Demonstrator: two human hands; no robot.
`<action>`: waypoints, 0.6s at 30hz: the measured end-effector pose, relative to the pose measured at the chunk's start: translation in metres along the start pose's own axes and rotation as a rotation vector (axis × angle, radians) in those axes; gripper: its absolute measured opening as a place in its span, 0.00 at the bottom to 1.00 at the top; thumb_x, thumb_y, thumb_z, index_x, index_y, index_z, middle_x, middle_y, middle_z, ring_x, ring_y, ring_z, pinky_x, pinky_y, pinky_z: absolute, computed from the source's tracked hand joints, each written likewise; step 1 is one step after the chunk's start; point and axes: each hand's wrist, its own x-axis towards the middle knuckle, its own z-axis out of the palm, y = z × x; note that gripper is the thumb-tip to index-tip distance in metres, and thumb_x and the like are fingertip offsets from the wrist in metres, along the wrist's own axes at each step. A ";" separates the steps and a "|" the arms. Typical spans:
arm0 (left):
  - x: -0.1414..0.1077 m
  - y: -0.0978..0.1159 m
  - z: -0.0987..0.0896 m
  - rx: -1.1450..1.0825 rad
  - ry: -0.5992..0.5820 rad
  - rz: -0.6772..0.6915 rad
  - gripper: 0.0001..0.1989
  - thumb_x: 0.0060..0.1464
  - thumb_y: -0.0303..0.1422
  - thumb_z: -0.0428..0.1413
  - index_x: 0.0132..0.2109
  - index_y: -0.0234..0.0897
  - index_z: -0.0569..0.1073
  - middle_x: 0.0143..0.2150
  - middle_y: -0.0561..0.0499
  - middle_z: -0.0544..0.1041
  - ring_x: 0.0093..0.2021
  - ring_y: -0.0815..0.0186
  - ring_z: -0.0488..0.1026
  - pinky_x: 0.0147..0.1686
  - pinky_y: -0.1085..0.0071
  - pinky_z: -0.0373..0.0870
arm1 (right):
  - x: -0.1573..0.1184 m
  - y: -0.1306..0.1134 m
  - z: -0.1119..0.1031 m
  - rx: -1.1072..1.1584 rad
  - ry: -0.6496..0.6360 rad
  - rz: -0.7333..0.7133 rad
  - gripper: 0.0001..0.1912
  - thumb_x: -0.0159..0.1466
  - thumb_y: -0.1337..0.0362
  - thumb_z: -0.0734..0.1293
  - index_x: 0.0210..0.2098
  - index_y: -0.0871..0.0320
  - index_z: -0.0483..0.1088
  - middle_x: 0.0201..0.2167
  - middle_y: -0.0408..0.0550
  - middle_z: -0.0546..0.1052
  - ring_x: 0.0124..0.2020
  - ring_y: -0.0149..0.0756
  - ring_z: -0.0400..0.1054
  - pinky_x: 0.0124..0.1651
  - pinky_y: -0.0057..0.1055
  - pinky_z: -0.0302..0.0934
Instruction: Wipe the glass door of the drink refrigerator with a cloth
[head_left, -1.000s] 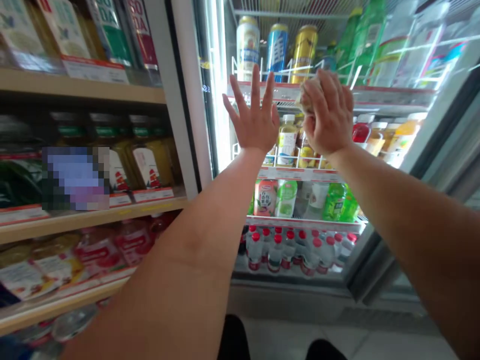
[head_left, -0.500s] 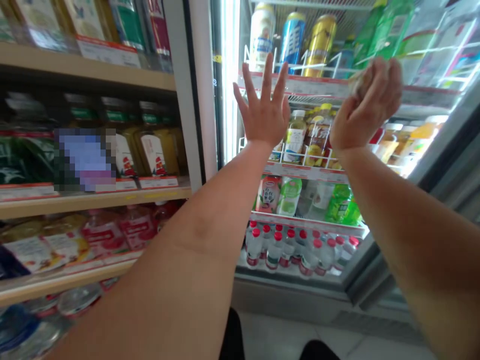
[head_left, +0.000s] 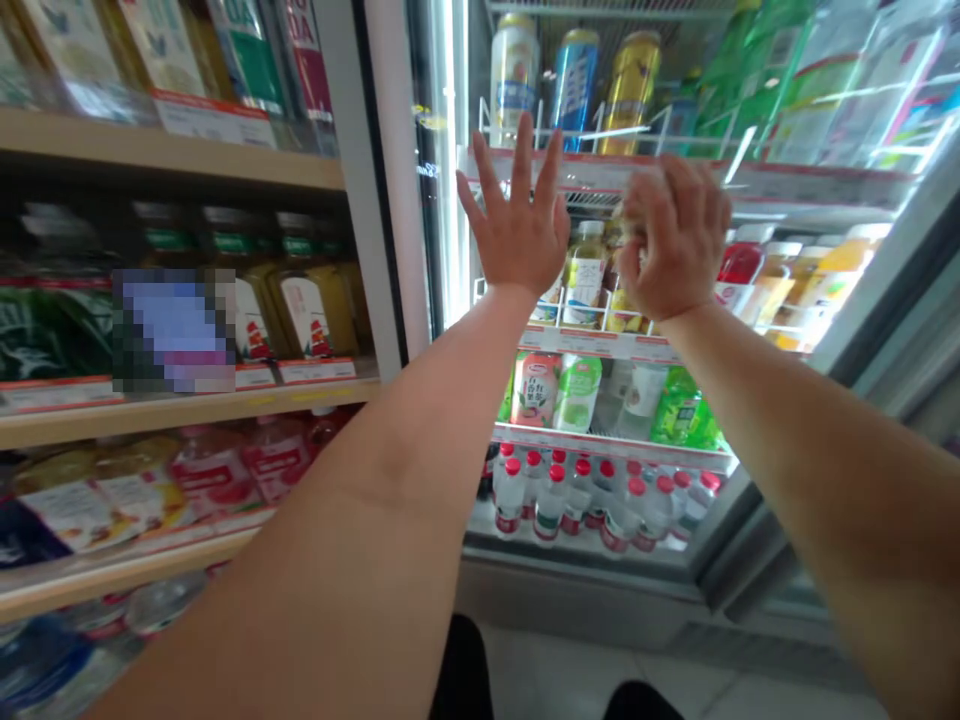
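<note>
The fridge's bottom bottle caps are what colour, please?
The caps are red, best seen in head view.

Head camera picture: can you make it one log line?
left hand: open, spread | right hand: closed around pale wad | beyond hands: drinks fridge

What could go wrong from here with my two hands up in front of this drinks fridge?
The right hand is curled around a pale crumpled wad, which could slip out if the grip loosens.
The left hand is spread, palm toward the fridge; if it is resting on glass, which I can't confirm, it may leave prints in front of the blue can.
</note>
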 end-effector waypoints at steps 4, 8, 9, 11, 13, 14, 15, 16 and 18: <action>-0.001 0.003 0.000 0.042 -0.045 -0.056 0.45 0.62 0.40 0.52 0.75 0.64 0.31 0.73 0.81 0.30 0.66 0.70 0.01 0.70 0.42 0.08 | -0.003 -0.003 0.000 0.040 -0.128 -0.046 0.31 0.64 0.60 0.60 0.67 0.45 0.62 0.70 0.45 0.62 0.71 0.57 0.52 0.70 0.64 0.46; -0.001 0.005 -0.001 0.016 -0.005 -0.067 0.39 0.65 0.38 0.49 0.75 0.62 0.39 0.74 0.79 0.31 0.69 0.65 0.03 0.69 0.39 0.07 | -0.002 -0.002 0.003 0.022 0.269 0.346 0.32 0.63 0.64 0.59 0.67 0.59 0.61 0.69 0.61 0.63 0.68 0.58 0.55 0.70 0.62 0.45; -0.002 0.005 -0.001 0.034 0.021 -0.066 0.37 0.65 0.36 0.48 0.75 0.62 0.42 0.74 0.78 0.30 0.71 0.63 0.06 0.69 0.38 0.08 | -0.002 -0.002 0.004 0.017 0.322 0.397 0.33 0.62 0.65 0.59 0.66 0.62 0.62 0.68 0.64 0.63 0.68 0.59 0.55 0.70 0.61 0.44; -0.001 0.005 -0.002 0.053 0.045 -0.044 0.37 0.64 0.33 0.48 0.75 0.63 0.44 0.74 0.78 0.30 0.73 0.61 0.10 0.69 0.36 0.10 | -0.004 -0.003 0.004 0.026 0.294 0.377 0.32 0.61 0.65 0.59 0.65 0.61 0.63 0.67 0.63 0.63 0.68 0.59 0.54 0.70 0.60 0.44; -0.001 0.005 -0.001 0.035 0.028 -0.043 0.40 0.63 0.33 0.48 0.75 0.65 0.40 0.73 0.78 0.30 0.73 0.60 0.11 0.69 0.34 0.11 | -0.007 -0.004 0.003 0.060 0.157 0.248 0.30 0.62 0.63 0.59 0.64 0.53 0.64 0.67 0.57 0.64 0.69 0.60 0.53 0.70 0.63 0.44; -0.001 0.005 -0.001 0.021 0.003 -0.056 0.41 0.63 0.33 0.48 0.75 0.64 0.38 0.74 0.77 0.30 0.72 0.59 0.10 0.69 0.32 0.11 | -0.009 -0.004 0.003 0.079 0.087 0.186 0.28 0.63 0.62 0.58 0.63 0.49 0.64 0.66 0.54 0.64 0.69 0.60 0.53 0.69 0.65 0.45; -0.001 0.005 -0.001 0.008 -0.019 -0.074 0.41 0.63 0.33 0.48 0.75 0.63 0.37 0.74 0.76 0.30 0.71 0.59 0.09 0.68 0.31 0.12 | -0.010 -0.004 0.003 0.094 0.035 0.144 0.27 0.63 0.62 0.57 0.62 0.46 0.65 0.66 0.52 0.64 0.70 0.61 0.53 0.68 0.67 0.45; -0.001 0.005 0.000 -0.008 -0.034 -0.090 0.41 0.63 0.33 0.48 0.75 0.62 0.37 0.75 0.74 0.30 0.71 0.58 0.09 0.68 0.30 0.13 | -0.011 -0.003 0.004 0.099 0.015 0.130 0.26 0.64 0.61 0.57 0.62 0.46 0.65 0.65 0.52 0.65 0.69 0.62 0.53 0.67 0.68 0.45; -0.001 0.007 -0.001 -0.049 -0.019 -0.102 0.39 0.63 0.32 0.48 0.75 0.60 0.42 0.75 0.73 0.33 0.72 0.58 0.09 0.69 0.31 0.14 | -0.011 -0.001 0.006 0.073 0.080 0.191 0.26 0.65 0.62 0.57 0.62 0.49 0.64 0.64 0.56 0.65 0.68 0.63 0.54 0.66 0.69 0.46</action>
